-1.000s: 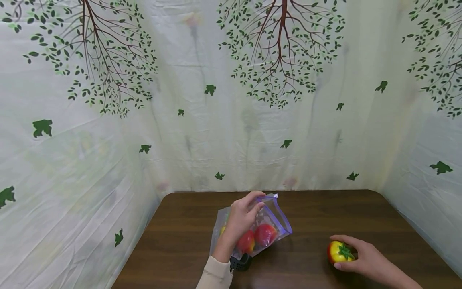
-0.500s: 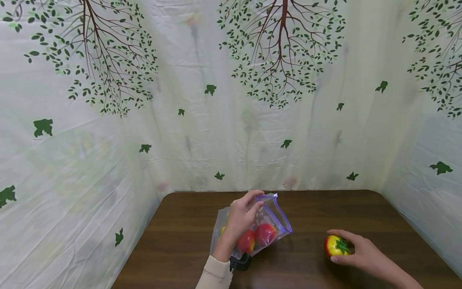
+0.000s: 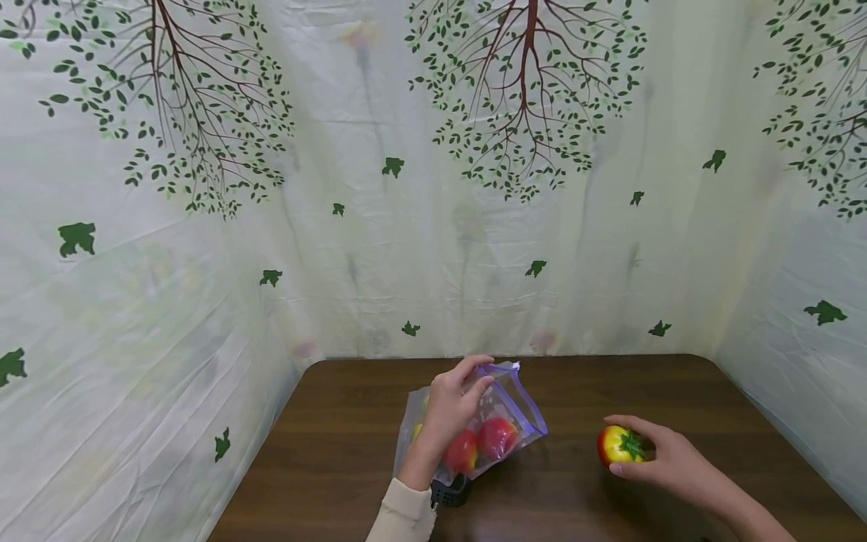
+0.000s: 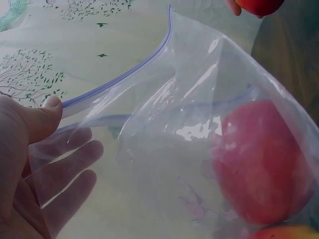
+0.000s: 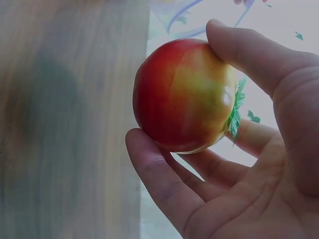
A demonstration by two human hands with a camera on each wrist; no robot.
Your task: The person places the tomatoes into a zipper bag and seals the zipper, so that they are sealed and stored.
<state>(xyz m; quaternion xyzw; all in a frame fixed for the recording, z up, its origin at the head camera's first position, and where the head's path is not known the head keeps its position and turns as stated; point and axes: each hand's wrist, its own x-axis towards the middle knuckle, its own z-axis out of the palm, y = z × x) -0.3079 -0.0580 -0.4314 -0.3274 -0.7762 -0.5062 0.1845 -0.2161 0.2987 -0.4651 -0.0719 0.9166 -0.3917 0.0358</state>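
My left hand (image 3: 447, 410) pinches the purple-edged mouth of a clear zip bag (image 4: 149, 149), thumb on one face and fingers showing through the plastic. The bag's mouth gapes toward the right. Inside are a red round fruit (image 3: 497, 438) and a red-and-yellow fruit (image 3: 462, 452); a yellow patch shows further left, partly hidden by the hand. To the right, my right hand (image 3: 677, 463) grips a red-and-yellow tomato (image 5: 184, 94) with a green leafy top, thumb on one side and fingers on the other. It is held above the table, apart from the bag.
The brown wooden table (image 3: 555, 497) has rounded far corners. A pale curtain (image 3: 467, 248) printed with trees and leaves hangs behind it and along both sides. A black wrist device (image 3: 451, 493) sits at my left wrist.
My right hand has moved left and slightly farther from me with the tomato, toward the bag. The left hand and bag have stayed almost in place.
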